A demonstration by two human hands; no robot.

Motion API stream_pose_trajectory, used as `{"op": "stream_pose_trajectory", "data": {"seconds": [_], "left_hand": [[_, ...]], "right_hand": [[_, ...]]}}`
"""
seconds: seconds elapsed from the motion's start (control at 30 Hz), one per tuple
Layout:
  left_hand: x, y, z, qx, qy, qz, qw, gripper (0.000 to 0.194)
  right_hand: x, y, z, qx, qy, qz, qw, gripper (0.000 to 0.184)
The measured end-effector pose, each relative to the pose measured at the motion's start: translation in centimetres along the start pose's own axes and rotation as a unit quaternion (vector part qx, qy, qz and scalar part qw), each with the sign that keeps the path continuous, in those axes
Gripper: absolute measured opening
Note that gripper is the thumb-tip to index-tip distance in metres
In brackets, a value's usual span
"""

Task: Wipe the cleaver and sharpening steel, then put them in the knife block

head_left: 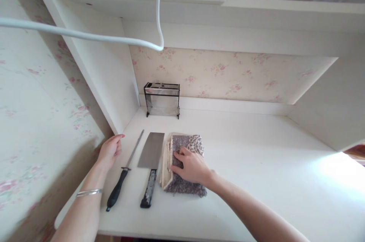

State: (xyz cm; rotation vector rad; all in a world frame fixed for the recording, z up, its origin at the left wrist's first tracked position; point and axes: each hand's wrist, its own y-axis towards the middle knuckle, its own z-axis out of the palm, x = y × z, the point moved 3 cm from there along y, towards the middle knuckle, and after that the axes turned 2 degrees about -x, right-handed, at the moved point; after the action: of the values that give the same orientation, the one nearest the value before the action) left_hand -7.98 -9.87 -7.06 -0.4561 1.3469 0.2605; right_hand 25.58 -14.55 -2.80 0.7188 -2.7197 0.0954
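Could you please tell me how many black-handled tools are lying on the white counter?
2: the sharpening rod, nearest the left hand, and the cleaver, between the rod and the folded cloth. Anything under the cloth would be hidden.

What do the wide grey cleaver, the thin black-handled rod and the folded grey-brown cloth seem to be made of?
Wide grey cleaver: blade probably steel, matte, judging by its even grey; patchy black handle, material unclear.
Thin black-handled rod: likely dull metal, by its grey look; smooth grip, perhaps plastic.
Folded grey-brown cloth: textile with fuzzy finish, as its rough pile shows.
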Motion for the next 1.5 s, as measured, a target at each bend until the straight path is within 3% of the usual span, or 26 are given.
{"op": "stream_pose_trajectory", "data": {"seconds": [0.13, 0.3, 0.4, 0.57, 0.67, 0.73, 1.0, 1.5], "left_hand": [[0.0, 0.0, 0.1, -0.003, 0.003, 0.006, 1.000, 0.029], [0.5, 0.4, -0.2, 0.001, 0.021, 0.014, 1.000, 0.030], [0.7, 0.5, -0.2, 0.000, 0.033, 0.017, 0.999, 0.032], [0.8, 0.4, 0.0, -0.017, 0.038, 0.016, 0.999, 0.036], [1.0, 0.4, 0.1, -0.026, 0.037, 0.018, 0.999, 0.037], [1.0, 0.4, 0.2, -0.032, 0.039, 0.023, 0.998, 0.037], [0.7, -0.7, 0.7, -0.046, 0.055, 0.043, 0.996, 0.038], [1.4, 0.1, 0.5, -0.036, 0.083, 0.042, 0.995, 0.040]], "right_hand": [[0.2, -0.5, -0.3, -0.007, 0.020, -0.008, 1.000, 0.065], [-1.3, -1.6, -2.0, -0.092, 0.230, -0.006, 0.969, 0.043], [-4.6, -3.0, -2.7, -0.156, 0.305, 0.052, 0.938, 0.038], [-13.1, -6.2, -2.3, -0.224, 0.303, 0.211, 0.902, 0.039], [-17.1, -7.9, -1.7, -0.234, 0.277, 0.273, 0.891, 0.039], [-18.4, -8.4, -1.4, -0.224, 0.263, 0.288, 0.893, 0.039], [-16.2, -7.6, -1.2, -0.145, 0.106, 0.189, 0.965, 0.031], [-15.7, -7.7, -1.4, -0.128, 0.068, 0.192, 0.971, 0.032]]}}
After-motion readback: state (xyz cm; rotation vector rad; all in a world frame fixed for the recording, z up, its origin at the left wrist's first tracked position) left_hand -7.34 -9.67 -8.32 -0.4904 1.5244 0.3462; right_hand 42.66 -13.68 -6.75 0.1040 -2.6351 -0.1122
